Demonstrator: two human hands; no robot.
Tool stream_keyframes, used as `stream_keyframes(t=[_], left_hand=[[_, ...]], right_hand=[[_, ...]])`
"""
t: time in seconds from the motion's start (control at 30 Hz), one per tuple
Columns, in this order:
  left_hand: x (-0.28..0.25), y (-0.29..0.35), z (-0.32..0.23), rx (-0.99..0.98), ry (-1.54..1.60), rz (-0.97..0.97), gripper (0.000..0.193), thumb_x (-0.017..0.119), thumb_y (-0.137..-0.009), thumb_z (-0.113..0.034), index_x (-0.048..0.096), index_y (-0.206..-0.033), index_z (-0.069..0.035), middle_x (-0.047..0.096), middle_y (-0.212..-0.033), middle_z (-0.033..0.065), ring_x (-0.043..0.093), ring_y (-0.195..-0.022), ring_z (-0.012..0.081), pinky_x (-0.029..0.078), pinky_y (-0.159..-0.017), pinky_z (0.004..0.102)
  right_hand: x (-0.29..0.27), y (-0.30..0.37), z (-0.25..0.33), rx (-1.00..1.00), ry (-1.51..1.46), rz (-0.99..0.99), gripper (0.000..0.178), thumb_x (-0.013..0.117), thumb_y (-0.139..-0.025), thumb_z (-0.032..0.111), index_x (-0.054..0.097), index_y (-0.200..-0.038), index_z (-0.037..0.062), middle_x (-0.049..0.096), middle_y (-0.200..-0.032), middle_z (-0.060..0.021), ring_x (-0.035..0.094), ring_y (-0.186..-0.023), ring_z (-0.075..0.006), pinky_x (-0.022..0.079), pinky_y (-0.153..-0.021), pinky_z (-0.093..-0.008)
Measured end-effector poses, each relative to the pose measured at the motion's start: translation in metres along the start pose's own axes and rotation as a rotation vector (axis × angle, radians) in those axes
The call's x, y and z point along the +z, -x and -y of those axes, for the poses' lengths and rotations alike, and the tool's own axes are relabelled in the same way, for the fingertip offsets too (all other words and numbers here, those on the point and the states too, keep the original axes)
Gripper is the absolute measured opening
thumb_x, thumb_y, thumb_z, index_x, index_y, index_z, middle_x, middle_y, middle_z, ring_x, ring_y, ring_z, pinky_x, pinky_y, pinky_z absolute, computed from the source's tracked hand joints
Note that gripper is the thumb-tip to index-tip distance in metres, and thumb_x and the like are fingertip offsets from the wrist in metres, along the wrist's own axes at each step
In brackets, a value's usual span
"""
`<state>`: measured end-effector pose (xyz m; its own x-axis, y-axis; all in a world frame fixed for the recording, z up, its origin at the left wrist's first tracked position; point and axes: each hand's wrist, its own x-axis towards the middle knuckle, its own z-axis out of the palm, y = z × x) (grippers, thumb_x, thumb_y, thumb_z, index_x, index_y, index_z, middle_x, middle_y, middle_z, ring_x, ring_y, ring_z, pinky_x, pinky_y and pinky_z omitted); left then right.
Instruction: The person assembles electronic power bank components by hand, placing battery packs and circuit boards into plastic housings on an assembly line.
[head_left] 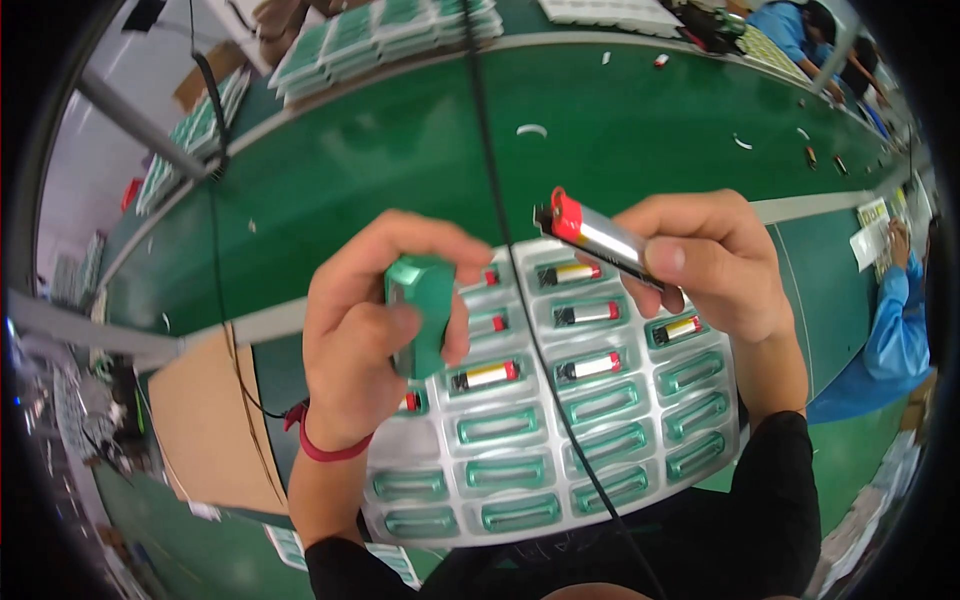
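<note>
My left hand (350, 340) is closed around a shiny green boxy piece (432, 312), its fingers slightly blurred. In my right hand (720, 265), thumb and fingers pinch a silver cylindrical battery cell (608, 243) with a red band and a black end pointing up and left. Both hands are raised over a clear plastic tray (515, 470) with rows of oblong pockets. Several pockets in its far rows hold similar red-ended battery cells (590, 367). Nearer pockets show bare. Part of the tray's left side is hidden by my left hand.
A green conveyor belt (390, 150) runs beyond the tray, with white curved scraps (532, 130) and loose cells (811, 157) on it. Stacked trays (380, 45) stand behind. Cardboard (215, 420) lies left. A black cable (490, 150) crosses the view. A person in blue (900, 320) works at right.
</note>
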<state>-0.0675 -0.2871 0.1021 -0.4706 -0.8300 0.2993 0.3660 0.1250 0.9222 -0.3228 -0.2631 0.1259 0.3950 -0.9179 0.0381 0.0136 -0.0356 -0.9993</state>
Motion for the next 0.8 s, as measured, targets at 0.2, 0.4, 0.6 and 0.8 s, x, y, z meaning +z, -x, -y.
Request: stream_keyframes(t=[0.2, 0.4, 0.6, 0.8], left_hand=[[-0.001, 0.003, -0.002, 0.165, -0.763, -0.037, 0.023, 0.067, -0.075, -0.007, 0.064, -0.095, 0.004, 0.060, -0.083, 0.0075, 0.055, -0.070, 0.0125, 0.042, -0.068, 0.0244], [0.004, 0.003, 0.011, -0.033, -0.490, -0.151, 0.016, 0.064, -0.078, -0.001, 0.061, -0.093, 0.005, 0.063, -0.082, 0.0096, 0.056, -0.060, 0.0116, 0.043, -0.056, 0.0216], [0.012, 0.005, 0.019, -0.209, -0.126, -0.202, 0.019, 0.072, -0.072, 0.003, 0.060, -0.087, 0.001, 0.066, -0.088, 0.0117, 0.063, -0.073, 0.0121, 0.047, -0.062, 0.0210], [0.016, 0.001, 0.014, -0.209, -0.498, 0.154, 0.026, 0.077, -0.069, 0.002, 0.064, -0.091, 0.001, 0.068, -0.089, 0.0076, 0.063, -0.079, 0.0132, 0.049, -0.071, 0.0254]], right_hand=[[0.010, -0.012, -0.032, -0.306, 0.259, -0.019, 0.025, 0.069, -0.075, 0.004, 0.068, -0.100, -0.0012, 0.061, -0.076, -0.0029, 0.047, -0.055, -0.0046, 0.035, -0.049, -0.0205], [0.007, -0.016, -0.039, -0.515, 0.727, -0.099, 0.038, 0.074, -0.063, -0.002, 0.064, -0.099, -0.0070, 0.061, -0.078, -0.0113, 0.054, -0.069, -0.0156, 0.040, -0.060, -0.0253], [0.008, -0.011, -0.043, -0.266, -0.019, -0.079, 0.039, 0.075, -0.067, -0.005, 0.059, -0.103, -0.0048, 0.057, -0.092, -0.0070, 0.055, -0.080, -0.0125, 0.045, -0.069, -0.0238], [0.013, -0.013, -0.056, 0.056, -0.505, 0.077, 0.036, 0.070, -0.079, 0.004, 0.058, -0.112, -0.0034, 0.061, -0.108, -0.0138, 0.060, -0.092, -0.0163, 0.050, -0.080, -0.0277]])
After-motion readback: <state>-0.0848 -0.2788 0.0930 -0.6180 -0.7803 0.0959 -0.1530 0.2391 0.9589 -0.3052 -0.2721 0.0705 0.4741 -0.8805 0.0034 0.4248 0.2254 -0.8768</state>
